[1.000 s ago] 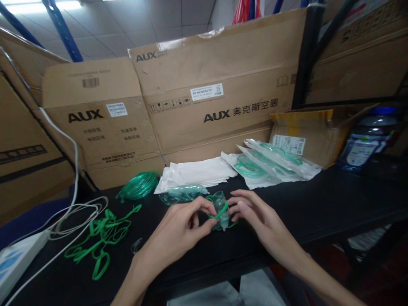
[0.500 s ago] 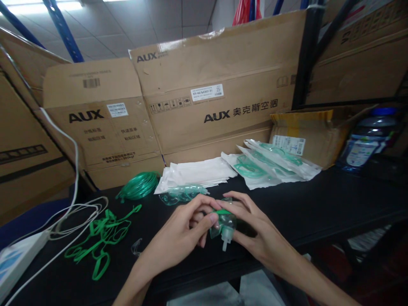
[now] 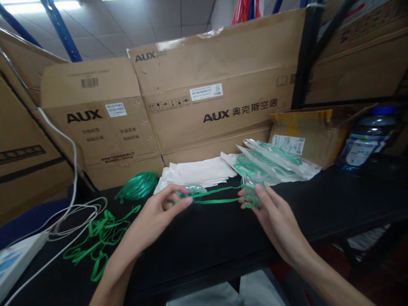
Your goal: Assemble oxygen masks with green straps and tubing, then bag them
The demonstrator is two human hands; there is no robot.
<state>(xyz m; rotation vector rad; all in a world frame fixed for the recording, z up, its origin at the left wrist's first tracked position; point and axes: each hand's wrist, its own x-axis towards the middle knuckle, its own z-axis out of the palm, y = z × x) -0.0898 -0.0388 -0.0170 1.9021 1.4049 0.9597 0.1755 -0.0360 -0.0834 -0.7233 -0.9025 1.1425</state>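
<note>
A clear, green-tinted face mask [image 3: 251, 187] is held in my right hand [image 3: 277, 221], between the thumb and fingers. From it a green elastic strap [image 3: 218, 201] runs leftward as a stretched loop. My left hand [image 3: 159, 216] is closed on the strap's far end, pinching it between thumb and fingers. Both hands are above the black tabletop [image 3: 204, 238], well apart. Just behind my left fingers lie more clear green plastic pieces [image 3: 198, 189], partly hidden by that hand. A tangled heap of loose green straps [image 3: 103, 231] lies left of my left forearm.
A coil of green tubing [image 3: 137, 186] lies at the back left, beside white pouches [image 3: 200, 173]. Pouches with green tubing inside [image 3: 277, 163] lie behind my right hand. An open carton [image 3: 301, 131] and a blue-capped bottle [image 3: 361, 146] stand right. White cables [image 3: 75, 170] run along the left.
My hands have moved apart, the left one leftward, the right one rightward with the mask. The green strap, bunched at the mask before, is now drawn out between them.
</note>
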